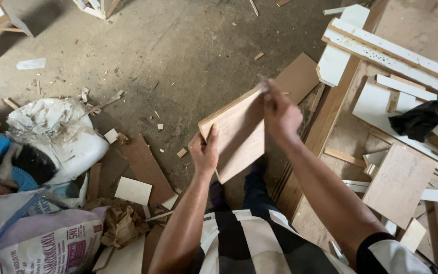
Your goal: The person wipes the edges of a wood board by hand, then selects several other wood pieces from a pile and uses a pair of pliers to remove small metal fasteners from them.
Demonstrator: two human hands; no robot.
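Plywood panel (236, 134): pale brown rectangle, being held tilted in the air above the concrete floor (178, 45), between both hands.
Left hand (205, 152): clasping the panel's lower left edge, thumb lying on its face.
Right hand (280, 114): pinching the panel's upper right corner, fingers closed round the edge.
Striped garment (249, 243): black and white, showing at the bottom edge of the view.
Sacks (41, 238): sitting bunched at the floor's lower left corner, a white bag (62, 132) lying just beyond.
Offcuts (145, 170): brown boards lying scattered on the floor left of the panel.
White battens (391, 53): lying stacked at the upper right, a black bag (422, 119) resting near them.
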